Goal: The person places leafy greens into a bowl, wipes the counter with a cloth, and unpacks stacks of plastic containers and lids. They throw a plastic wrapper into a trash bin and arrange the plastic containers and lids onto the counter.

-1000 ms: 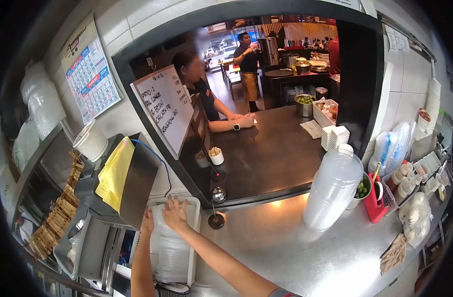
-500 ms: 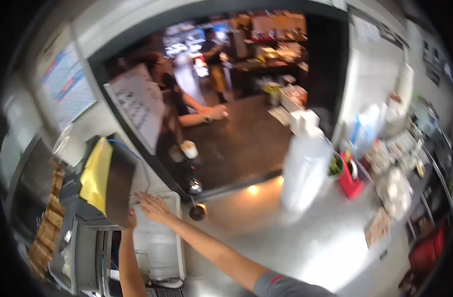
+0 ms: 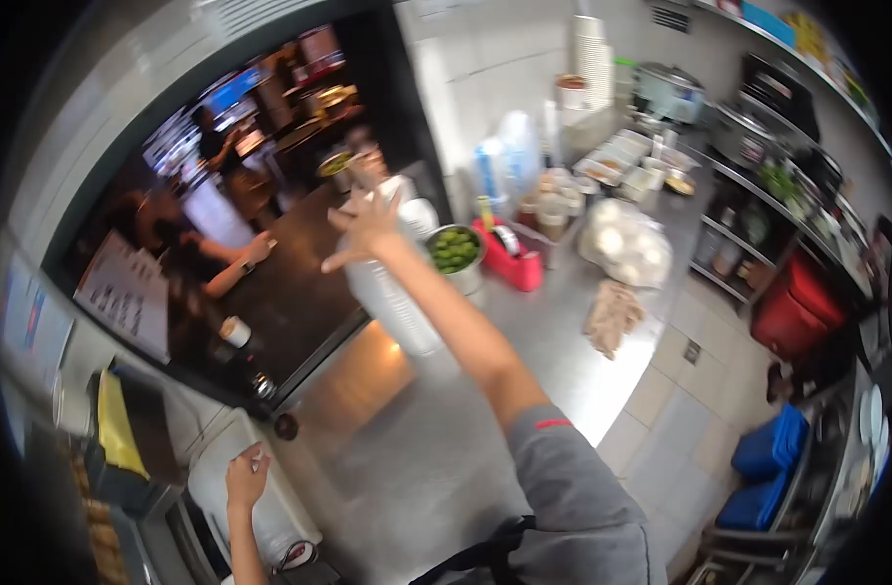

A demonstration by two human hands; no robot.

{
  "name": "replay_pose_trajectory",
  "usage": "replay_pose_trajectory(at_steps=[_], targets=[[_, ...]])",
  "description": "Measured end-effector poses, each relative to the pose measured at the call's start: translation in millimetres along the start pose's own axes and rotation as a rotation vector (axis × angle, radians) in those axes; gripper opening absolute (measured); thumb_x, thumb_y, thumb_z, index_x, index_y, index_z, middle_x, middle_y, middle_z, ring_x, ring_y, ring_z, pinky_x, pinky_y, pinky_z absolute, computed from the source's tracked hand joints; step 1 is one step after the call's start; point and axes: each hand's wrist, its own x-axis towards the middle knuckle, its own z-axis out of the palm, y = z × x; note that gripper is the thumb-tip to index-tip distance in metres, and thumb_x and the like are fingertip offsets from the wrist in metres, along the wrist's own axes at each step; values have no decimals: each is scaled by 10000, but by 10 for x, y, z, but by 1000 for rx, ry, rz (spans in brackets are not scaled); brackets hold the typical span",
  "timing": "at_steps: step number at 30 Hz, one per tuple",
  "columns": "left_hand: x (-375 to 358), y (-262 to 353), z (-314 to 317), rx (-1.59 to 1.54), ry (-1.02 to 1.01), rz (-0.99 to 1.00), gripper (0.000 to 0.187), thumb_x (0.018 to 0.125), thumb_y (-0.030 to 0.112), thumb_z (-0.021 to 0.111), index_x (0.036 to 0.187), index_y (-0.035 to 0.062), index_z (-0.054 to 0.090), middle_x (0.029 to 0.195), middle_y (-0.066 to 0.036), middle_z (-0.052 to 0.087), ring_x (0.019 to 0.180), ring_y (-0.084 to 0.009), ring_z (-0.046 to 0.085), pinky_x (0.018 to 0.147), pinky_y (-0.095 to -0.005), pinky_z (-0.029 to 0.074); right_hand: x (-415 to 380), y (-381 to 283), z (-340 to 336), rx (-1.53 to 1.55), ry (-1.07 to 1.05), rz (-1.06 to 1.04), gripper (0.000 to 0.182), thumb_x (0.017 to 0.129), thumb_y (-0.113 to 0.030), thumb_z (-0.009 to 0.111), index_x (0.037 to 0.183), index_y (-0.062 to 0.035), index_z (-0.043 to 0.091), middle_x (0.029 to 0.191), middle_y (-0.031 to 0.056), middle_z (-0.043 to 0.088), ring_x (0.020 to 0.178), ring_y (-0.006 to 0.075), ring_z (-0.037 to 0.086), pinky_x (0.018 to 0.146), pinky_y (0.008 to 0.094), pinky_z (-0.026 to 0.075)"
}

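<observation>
My right hand (image 3: 368, 226) is stretched forward with its fingers spread. It is at the top of a tall stack of clear plastic containers (image 3: 399, 310) standing by the pass-through opening; whether it touches the stack cannot be told. My left hand (image 3: 247, 476) is loosely bent above a long white tray (image 3: 275, 497), with nothing visible in its fingers. Near the right forearm stands a pot of green limes (image 3: 455, 252), with a red holder (image 3: 512, 258) beside it.
The steel counter (image 3: 397, 453) runs beneath both arms. To the right lie a bag of white round items (image 3: 626, 244) and a brown cloth (image 3: 614, 317). A dark box with a yellow sheet (image 3: 119, 424) stands at left. People are beyond the opening.
The view has swung right. My right hand has moved from near the white tray to the container stack. My left hand has come away from the dark box.
</observation>
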Motion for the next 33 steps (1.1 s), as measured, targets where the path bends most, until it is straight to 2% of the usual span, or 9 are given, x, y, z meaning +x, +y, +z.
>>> replay_pose_trajectory(at_steps=[1,5,9,11,15,19,25,29,33], targets=[[42,203,55,-139,-64,13,411,816,313,588,1115,30,579,973,-175,635,867,-277,632,747,-376,481,124,136,125,136,-371,68,978,519,-795,543,1339,-299,353,1432,144,225,1319,407,116,968,683,109],[388,1062,498,-565,-301,7,442,860,350,555,1173,38,548,1027,-85,632,911,-167,604,746,-278,463,-7,89,-197,57,-541,3,931,516,-681,644,1331,-337,355,1385,134,293,1281,386,213,929,651,235],[751,1644,1269,-991,-376,-174,540,888,430,480,1307,96,415,1270,-84,477,1092,-170,505,826,-328,432,-412,135,-541,87,-585,-198,898,498,-595,695,1309,-368,381,1315,98,380,1227,331,305,888,560,314],[830,1972,1708,-1184,-288,-304,607,896,508,393,1347,106,338,1332,-78,403,1169,-183,433,903,-340,381,-584,196,-661,85,-651,-313,944,503,-606,692,1340,-378,321,1345,102,341,1252,333,284,918,536,314],[915,2260,2778,-1653,92,-45,585,927,478,302,1361,88,259,1377,-82,324,1270,-241,296,1049,-391,252,-945,408,-776,119,-688,-469,1006,490,-616,710,1364,-376,274,1438,135,200,1276,361,235,926,547,302],[593,3117,2865,-1988,349,-91,594,921,473,311,1342,56,274,1356,-112,332,1216,-280,366,1028,-393,296,-1154,786,-963,193,-712,-587,1015,503,-612,705,1377,-348,263,1454,172,136,1289,388,198,951,593,246],[351,3392,3310,-1857,480,-350,657,915,525,235,1374,56,219,1385,-122,291,1247,-280,322,1019,-401,297,-1122,1156,-749,391,-651,-950,1020,506,-636,687,1372,-241,319,1450,210,117,1305,412,165,964,662,140],[108,3824,3126,-1722,568,-378,671,914,532,245,1370,41,224,1381,-129,294,1249,-275,317,1027,-382,279,-1273,1343,-749,876,-60,-935,778,686,-593,610,1282,-123,438,1370,193,319,1271,341,287,954,636,202],[-77,3975,3037,-1782,542,-365,659,919,526,261,1361,37,248,1383,-119,291,1265,-253,285,1053,-363,221,-1454,1515,-749,738,-262,-890,610,747,-554,562,1137,-85,558,1209,108,509,1183,304,398,971,588,216]])
